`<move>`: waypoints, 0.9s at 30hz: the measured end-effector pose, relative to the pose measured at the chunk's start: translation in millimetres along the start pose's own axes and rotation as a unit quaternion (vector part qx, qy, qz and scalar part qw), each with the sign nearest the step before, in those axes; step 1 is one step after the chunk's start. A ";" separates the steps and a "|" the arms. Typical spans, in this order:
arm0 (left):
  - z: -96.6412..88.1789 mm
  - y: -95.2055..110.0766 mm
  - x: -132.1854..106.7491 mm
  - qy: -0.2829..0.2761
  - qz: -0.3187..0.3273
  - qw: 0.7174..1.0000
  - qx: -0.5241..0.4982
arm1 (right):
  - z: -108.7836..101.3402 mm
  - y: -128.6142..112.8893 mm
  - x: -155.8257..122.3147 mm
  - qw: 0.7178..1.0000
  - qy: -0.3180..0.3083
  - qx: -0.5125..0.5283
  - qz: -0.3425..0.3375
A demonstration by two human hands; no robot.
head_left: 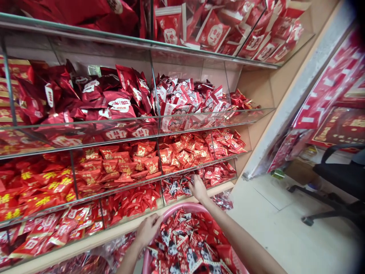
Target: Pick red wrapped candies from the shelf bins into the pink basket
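Observation:
A pink plastic basin (191, 207), heaped with small red, black and white wrapped packets (185, 243), stands in front of the shelves at the bottom of the view. My left hand (148, 228) is at the basin's left rim, its fingers curled against it. My right hand (198, 188) reaches over the basin to a low glass compartment holding similar red and black packets (174, 188). Its fingers are bent among those packets, and what lies between the fingertips is hidden.
Glass-fronted shelves (119, 142) rise in tiers, filled with red packets. Glass dividers (154, 87) split them into compartments. A wooden side panel (256, 144) ends the unit. Farther right are a black wheeled chair (339, 175) and a tiled floor (273, 228). Plastic-wrapped packets (224, 199) lie beneath the bottom shelf.

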State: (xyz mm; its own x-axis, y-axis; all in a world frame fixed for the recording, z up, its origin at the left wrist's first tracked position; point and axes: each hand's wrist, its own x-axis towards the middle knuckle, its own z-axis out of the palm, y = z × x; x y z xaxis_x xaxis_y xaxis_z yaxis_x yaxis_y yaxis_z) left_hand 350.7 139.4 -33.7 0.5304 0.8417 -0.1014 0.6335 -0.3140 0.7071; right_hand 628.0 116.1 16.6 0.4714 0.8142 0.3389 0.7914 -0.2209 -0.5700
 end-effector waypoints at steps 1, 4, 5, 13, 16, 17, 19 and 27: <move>0.1 0.1 -0.1 0.000 0.000 1.000 0.000 | 4.9 1.3 2.0 1.000 0.000 -0.009 0.009; 0.2 0.9 -0.4 0.000 -0.001 1.000 0.000 | 16.2 6.7 1.9 0.999 0.009 -0.025 0.024; 0.0 1.3 -0.4 0.000 0.000 1.000 0.000 | 18.8 8.8 0.7 0.999 0.016 -0.028 0.024; -0.9 2.3 -0.8 0.003 0.007 1.000 0.006 | 20.5 15.1 -4.0 0.999 0.029 -0.028 0.019; -0.1 1.5 -1.1 0.005 0.008 1.000 0.008 | 20.8 12.9 -2.0 0.998 0.026 -0.036 0.039; 0.1 1.2 -1.2 0.007 0.008 1.000 0.008 | 21.4 11.9 -1.3 0.998 0.025 -0.038 0.049; 0.3 1.0 -1.2 0.009 0.009 1.000 0.009 | 22.5 9.8 0.1 0.996 0.023 -0.041 0.072; -1.1 4.3 -1.9 0.003 0.001 1.000 0.007 | 20.5 6.7 -2.3 0.996 0.035 -0.013 0.081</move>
State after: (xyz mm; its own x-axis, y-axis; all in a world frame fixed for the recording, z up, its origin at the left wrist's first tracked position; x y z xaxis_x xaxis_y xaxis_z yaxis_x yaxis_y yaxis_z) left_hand 351.8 136.9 -29.6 0.5283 0.8435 -0.0969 0.6407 -0.3212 0.6974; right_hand 624.3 123.7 -3.3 0.6194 0.7274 0.2951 0.7115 -0.3613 -0.6027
